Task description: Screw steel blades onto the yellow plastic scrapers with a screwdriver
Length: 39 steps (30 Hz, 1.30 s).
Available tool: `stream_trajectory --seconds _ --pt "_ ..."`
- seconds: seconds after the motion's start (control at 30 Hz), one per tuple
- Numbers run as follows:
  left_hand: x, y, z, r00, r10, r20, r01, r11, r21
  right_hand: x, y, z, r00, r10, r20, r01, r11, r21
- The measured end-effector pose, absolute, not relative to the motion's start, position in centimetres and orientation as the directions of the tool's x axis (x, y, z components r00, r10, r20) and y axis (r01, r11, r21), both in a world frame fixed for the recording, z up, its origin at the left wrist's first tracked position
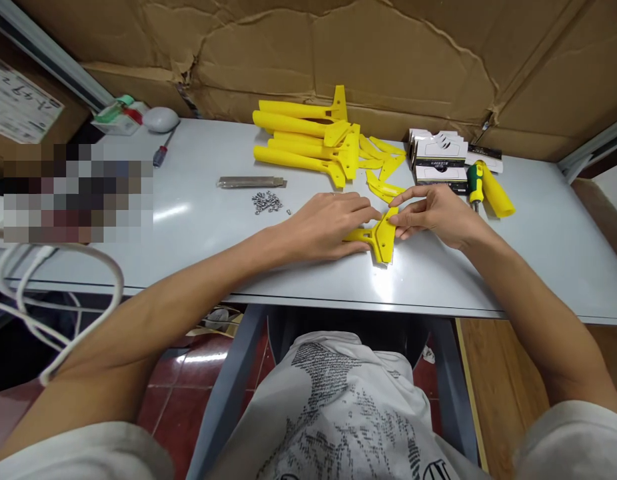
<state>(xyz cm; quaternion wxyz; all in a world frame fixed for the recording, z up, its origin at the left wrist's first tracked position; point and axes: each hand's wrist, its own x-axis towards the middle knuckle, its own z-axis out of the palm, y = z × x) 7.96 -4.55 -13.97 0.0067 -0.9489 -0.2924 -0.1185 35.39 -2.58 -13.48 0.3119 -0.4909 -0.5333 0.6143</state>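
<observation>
A yellow scraper [383, 241] lies near the table's front edge, its wide head pointing right and a thin metal blade edge showing along it. My left hand [333, 225] is wrapped over its handle, hiding most of it. At the head's upper corner, my right hand [428, 217] pinches with thumb and forefinger; whether a small part is between them I cannot make out. Loose yellow cover plates [383, 160] lie just behind. To the left are a pile of small screws [267, 203] and a stack of metal blades [252, 182].
Several yellow scraper handles [303, 127] are piled at the back. White-and-black blade boxes [438, 160] stand right of them, beside a green-and-yellow screwdriver [475, 185] and a yellow handle [497, 193]. Another screwdriver [161, 153], a white mouse [160, 119] and white cables [63, 307] are at the left.
</observation>
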Motion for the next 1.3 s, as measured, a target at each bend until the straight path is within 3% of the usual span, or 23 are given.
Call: stream_trajectory --seconds 0.27,0.4,0.5,0.57,0.63,0.8,0.93,1.0,1.17,1.3 --pt "8.0 -4.3 -15.2 0.841 0.485 0.239 0.479 -0.874 0.087 34.5 -3.3 -13.5 -0.286 0.904 -0.319 0.234 -0.257 -0.938" --pt "7.9 -4.1 -16.0 0.853 0.415 0.317 0.404 -0.909 0.103 34.6 -3.2 -14.0 -0.311 0.929 -0.200 0.396 -0.065 -0.916" --pt "7.8 -3.9 -16.4 0.852 0.374 0.367 0.363 -0.926 0.101 34.7 -3.2 -14.5 -0.300 0.954 -0.030 0.544 0.145 -0.827" --pt "7.8 -3.8 -16.5 0.839 0.363 0.404 0.359 -0.929 0.088 34.7 -3.3 -14.7 -0.271 0.962 0.037 0.582 0.194 -0.790" --pt "7.8 -3.8 -16.4 0.814 0.366 0.452 0.379 -0.923 0.065 34.5 -3.6 -14.8 -0.241 0.971 0.011 0.517 0.138 -0.844" --pt "7.9 -4.1 -16.0 0.761 0.364 0.537 0.456 -0.889 -0.042 34.2 -3.9 -13.7 -0.302 0.945 -0.122 0.108 -0.093 -0.990" --pt "7.8 -4.1 -16.0 0.732 0.349 0.585 0.497 -0.861 -0.108 34.4 -3.9 -12.8 -0.347 0.935 -0.077 0.045 -0.066 -0.997" --pt "7.8 -4.0 -16.1 0.692 0.397 0.603 0.503 -0.864 -0.008 34.3 -4.1 -12.7 -0.338 0.941 -0.029 0.051 -0.012 -0.999" --pt "8.0 -4.0 -16.1 0.524 0.609 0.595 0.391 -0.793 0.467 33.3 -5.1 -13.3 -0.255 0.965 0.059 0.058 0.076 -0.995" --pt "8.1 -3.8 -16.1 0.450 0.714 0.536 0.364 -0.695 0.620 32.8 -5.5 -13.8 -0.273 0.955 0.116 0.173 0.168 -0.970"
